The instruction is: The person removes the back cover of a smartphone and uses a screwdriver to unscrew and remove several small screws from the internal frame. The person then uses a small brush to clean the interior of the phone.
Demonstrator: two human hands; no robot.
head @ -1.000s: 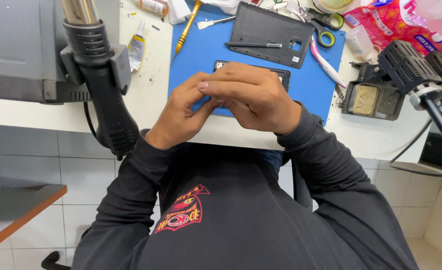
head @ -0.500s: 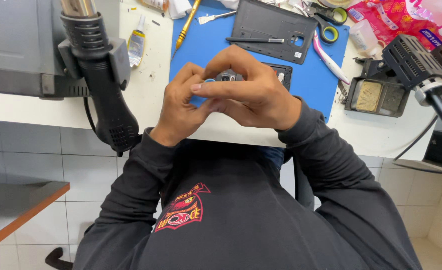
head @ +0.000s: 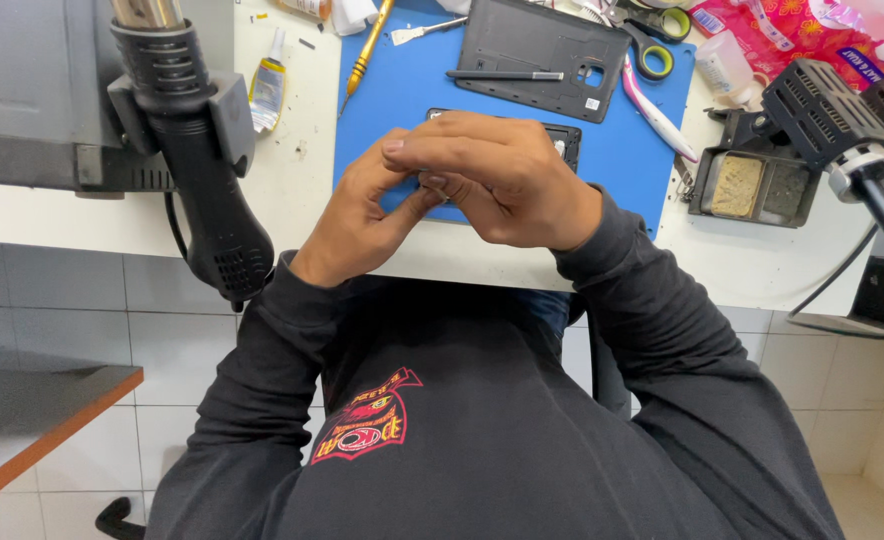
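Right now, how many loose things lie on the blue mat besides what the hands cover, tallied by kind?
Dark phone back cover: 1
Dark stylus, lying on that cover: 1
Scissors with green-lined handles: 1
Pink and white handled tool: 1
Metal spudger: 1
Total: 5
The left hand and right hand cover a dark phone part on the blue mat, not counted.

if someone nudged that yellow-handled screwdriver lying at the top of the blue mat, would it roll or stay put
The yellow-handled screwdriver looks slim and round, so it would probably roll sideways rather than slide. It lies half on the blue mat, whose edge might check it a little. It looks stiff and light, easy to lift.
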